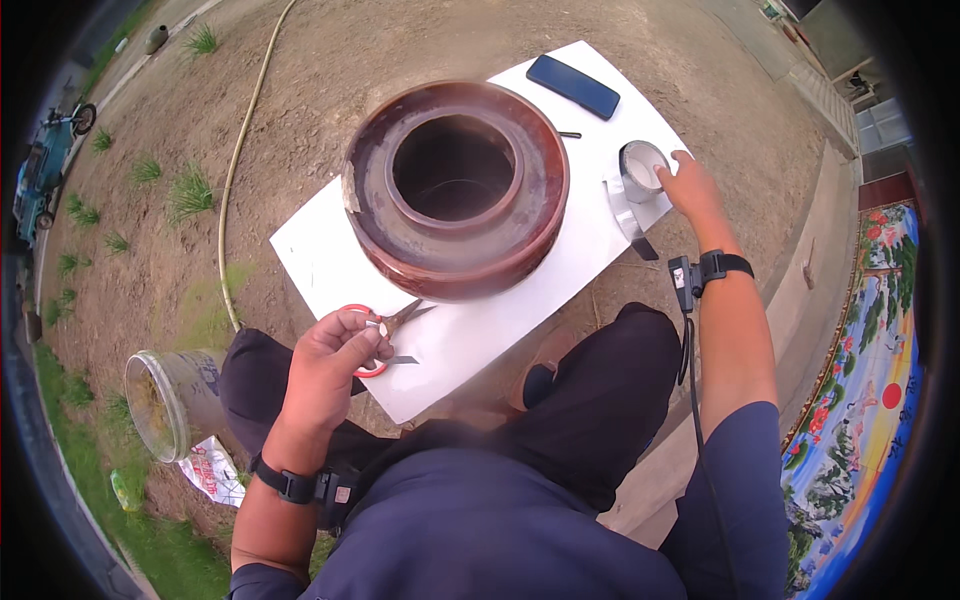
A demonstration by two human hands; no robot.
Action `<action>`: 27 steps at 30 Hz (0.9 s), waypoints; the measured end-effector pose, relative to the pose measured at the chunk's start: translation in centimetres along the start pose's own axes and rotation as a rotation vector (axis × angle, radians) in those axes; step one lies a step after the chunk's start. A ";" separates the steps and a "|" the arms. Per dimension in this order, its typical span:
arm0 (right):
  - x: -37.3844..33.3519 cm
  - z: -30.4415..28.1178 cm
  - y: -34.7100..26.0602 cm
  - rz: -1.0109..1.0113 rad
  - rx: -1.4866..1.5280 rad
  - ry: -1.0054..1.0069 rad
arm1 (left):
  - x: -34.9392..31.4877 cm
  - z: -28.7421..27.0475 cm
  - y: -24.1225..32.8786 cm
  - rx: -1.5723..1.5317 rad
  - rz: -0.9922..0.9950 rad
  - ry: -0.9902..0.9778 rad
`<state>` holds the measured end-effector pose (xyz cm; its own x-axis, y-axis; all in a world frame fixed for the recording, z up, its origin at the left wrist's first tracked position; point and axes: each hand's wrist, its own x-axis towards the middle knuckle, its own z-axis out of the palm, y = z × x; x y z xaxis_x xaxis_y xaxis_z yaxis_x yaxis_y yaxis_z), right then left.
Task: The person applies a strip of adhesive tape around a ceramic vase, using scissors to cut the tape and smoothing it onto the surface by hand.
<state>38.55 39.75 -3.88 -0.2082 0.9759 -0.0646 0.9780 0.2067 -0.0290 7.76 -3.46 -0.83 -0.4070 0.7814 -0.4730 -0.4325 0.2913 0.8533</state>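
Note:
A brown glazed jar [545, 225] with a wide outer rim and a raised round mouth stands on a white board. At the board's near left edge, my left hand [338, 360] is closed on a pair of red-handled scissors [402, 316], blades pointing toward the jar's base. Its thumb and fingertips are pinched together. A small dark strip [403, 360] shows just beside these fingers. On the board's right side, my right hand [690, 190] grips the edge of a roll of tape [638, 185]. A loose tape end with a dark tip hangs from the roll toward me.
On the white board [450, 355] lie a dark phone [573, 86] and a thin black stick [570, 135]. A bucket [160, 400] and a crumpled bag [213, 470] rest at left. A hose [243, 140] crosses the dirt. A colourful printed sheet [850, 410] is at right.

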 end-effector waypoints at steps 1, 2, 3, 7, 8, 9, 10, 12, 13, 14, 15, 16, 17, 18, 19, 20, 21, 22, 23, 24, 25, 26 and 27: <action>-0.3 -0.3 0.6 0.000 0.033 0.099 | -0.1 0.3 0.6 -0.019 0.030 -0.010; 0.1 -0.6 1.8 -0.035 0.084 0.140 | -0.3 0.7 1.2 -0.027 0.065 -0.029; 0.1 -1.4 2.6 -0.060 0.130 0.188 | -0.4 1.1 1.9 -0.038 0.101 -0.061; -8.4 -7.7 -2.7 -0.231 0.436 0.167 | -1.7 2.0 3.4 -0.064 0.156 -0.142; -10.7 -8.5 -3.6 -0.336 0.546 0.150 | -2.1 2.3 3.7 -0.064 0.165 -0.144; -13.7 -9.2 -5.4 -0.457 0.669 0.061 | -2.5 2.4 3.9 -0.049 0.166 -0.164; -16.9 -9.9 -7.1 -0.571 0.784 -0.026 | -3.0 2.6 4.0 -0.035 0.166 -0.193; -21.9 -10.1 -10.1 -0.753 0.921 -0.261 | -4.3 3.2 4.2 -0.068 0.204 -0.218; -23.9 -9.3 -11.2 -0.803 1.039 -0.343 | -4.6 3.8 4.1 -0.108 0.232 -0.260; -25.8 -8.8 -12.1 -0.771 1.104 -0.469 | -4.8 4.2 4.1 -0.141 0.258 -0.290; -27.4 -8.6 -13.1 -0.853 1.104 -0.472 | -5.2 4.6 4.1 -0.139 0.263 -0.296; -28.7 -8.4 -13.8 -0.871 1.117 -0.462 | -5.6 5.0 4.2 -0.203 0.286 -0.343; -29.5 -7.3 -14.4 -0.893 1.180 -0.431 | -6.1 5.4 4.3 -0.267 0.308 -0.389; -30.6 -6.8 -14.7 -0.808 1.228 -0.492 | -6.6 5.7 4.5 -0.292 0.318 -0.408; -31.4 -6.6 -15.0 -0.725 1.274 -0.557 | -6.9 5.7 4.6 -0.289 0.326 -0.407; -31.7 -6.7 -14.9 -0.734 1.274 -0.553 | -7.2 5.6 4.6 -0.282 0.365 -0.358; -32.0 -6.8 -14.6 -0.695 1.297 -0.570 | -7.4 5.5 4.7 -0.276 0.404 -0.310; -32.1 -6.8 -14.1 -0.651 1.319 -0.594 | -7.4 5.5 4.8 -0.238 0.410 -0.205; -32.1 -6.7 -13.6 -0.654 1.318 -0.597 | -7.3 5.1 4.6 -0.238 0.412 -0.202; -32.0 -6.5 -13.1 -0.632 1.276 -0.593 | -7.2 4.5 4.4 -0.205 0.389 -0.126; -32.1 -6.5 -12.6 -0.610 1.233 -0.581 | -7.2 3.9 4.1 -0.171 0.370 -0.057; -32.2 -6.8 -12.3 -0.592 1.247 -0.538 | -7.2 3.5 3.8 -0.196 0.371 -0.054; -32.2 -6.7 -11.8 -0.593 1.244 -0.535 | -7.2 3.2 3.5 -0.199 0.373 -0.056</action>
<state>33.78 6.34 5.23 -0.8146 0.5742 -0.0821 0.1668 0.0964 -0.9813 11.75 -6.34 6.27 -0.5227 0.8436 -0.1228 -0.4128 -0.1245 0.9023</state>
